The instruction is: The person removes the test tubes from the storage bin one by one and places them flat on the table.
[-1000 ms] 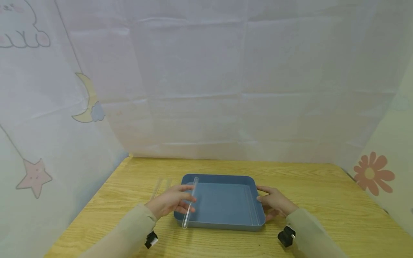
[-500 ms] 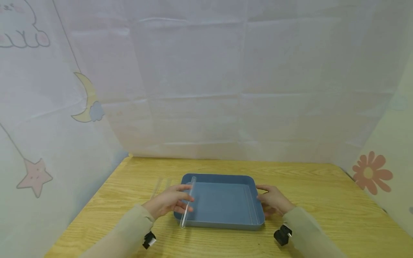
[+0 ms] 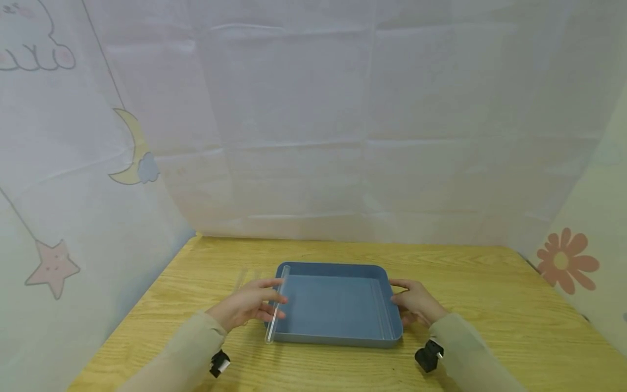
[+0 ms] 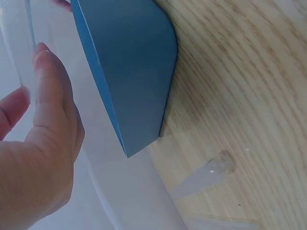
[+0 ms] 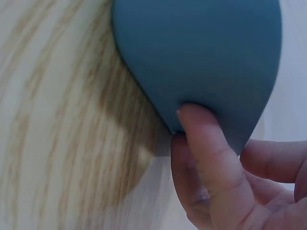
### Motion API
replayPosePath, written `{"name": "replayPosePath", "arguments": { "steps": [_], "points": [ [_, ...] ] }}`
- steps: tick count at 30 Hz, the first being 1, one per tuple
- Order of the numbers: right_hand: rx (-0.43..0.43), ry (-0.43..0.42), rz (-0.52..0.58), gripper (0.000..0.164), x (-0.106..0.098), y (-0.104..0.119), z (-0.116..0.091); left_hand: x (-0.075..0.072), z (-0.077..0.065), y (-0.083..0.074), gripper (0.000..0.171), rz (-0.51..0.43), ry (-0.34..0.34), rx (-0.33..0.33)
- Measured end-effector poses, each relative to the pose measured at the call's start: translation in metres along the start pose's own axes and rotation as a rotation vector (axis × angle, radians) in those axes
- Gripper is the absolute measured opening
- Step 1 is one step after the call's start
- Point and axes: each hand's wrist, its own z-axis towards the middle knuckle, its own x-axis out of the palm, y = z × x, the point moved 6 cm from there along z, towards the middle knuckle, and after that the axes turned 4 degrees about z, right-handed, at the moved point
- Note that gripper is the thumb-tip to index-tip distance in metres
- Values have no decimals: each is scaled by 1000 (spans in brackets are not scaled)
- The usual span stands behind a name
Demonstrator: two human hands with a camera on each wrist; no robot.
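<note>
My left hand (image 3: pixel 250 305) holds a clear test tube (image 3: pixel 271 331) between thumb and fingers, over the left edge of a blue rectangular tray (image 3: pixel 333 341). The tube slants, its near end reaching past the tray's front rim. In the left wrist view, the thumb and fingertips meet the clear tube at the upper left, beside the tray's wall (image 4: pixel 134 62). At the tray's right side, my right hand (image 3: pixel 416 305) grips the wall, with fingertips (image 5: pixel 199 120) pressed on the outer face. Inside the tray, clear tubes (image 3: pixel 384 310) lie along the right side.
More clear tubes (image 3: pixel 241 279) lie on the wooden table (image 3: pixel 490 305) left of the tray, partly hidden by the left hand. One rounded tube end (image 4: pixel 220 165) shows in the left wrist view. A pale patterned sheet (image 3: pixel 313 136) hangs behind the table.
My left hand and its test tube have shifted left, from over the tray's inside to its left rim. The right hand stays at the tray's right side; the tray barely moves.
</note>
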Motion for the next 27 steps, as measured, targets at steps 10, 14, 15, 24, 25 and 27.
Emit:
{"name": "replayPosePath", "arguments": {
  "steps": [10, 14, 15, 24, 25, 27],
  "points": [
    [-12, 13, -28, 53, -2, -1, 0, -5, -1, 7, 63, -14, 11, 5],
    [-18, 18, -35, 53, -2, -1, 0, -6, -2, 7, 63, -16, 14, 2],
    [-17, 18, -35, 53, -2, -2, 0, -6, -3, 7, 63, -14, 11, 0],
    [-15, 16, -37, 52, -1, -3, 0, -16, -7, 11, 63, -5, -19, 0],
    [-13, 15, -35, 52, -1, -3, 0, -18, -8, 11, 63, -3, -24, 0],
    [-13, 14, -33, 52, -2, -2, 0, -21, -8, 12, 64, 3, -34, 2]
  ]
}}
